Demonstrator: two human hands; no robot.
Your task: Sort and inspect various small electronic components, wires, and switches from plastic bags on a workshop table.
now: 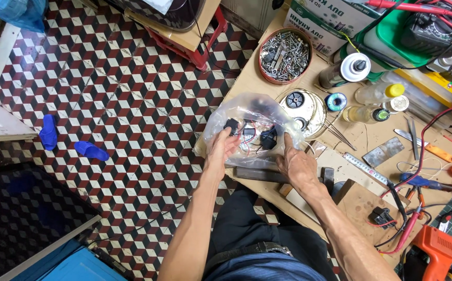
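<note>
Clear plastic crinkles between our hands: we hold a transparent bag (252,117) of small black electrical parts with red wires (257,136) over the near edge of the workbench (252,78). Our left hand (222,148) pinches the bag's left side, and our right hand (294,161) grips its right side, thumb up against the film. We seem to be sorting through the contents from outside. Reaching one part would call for opening the mouth while one hand steadies the bag.
</note>
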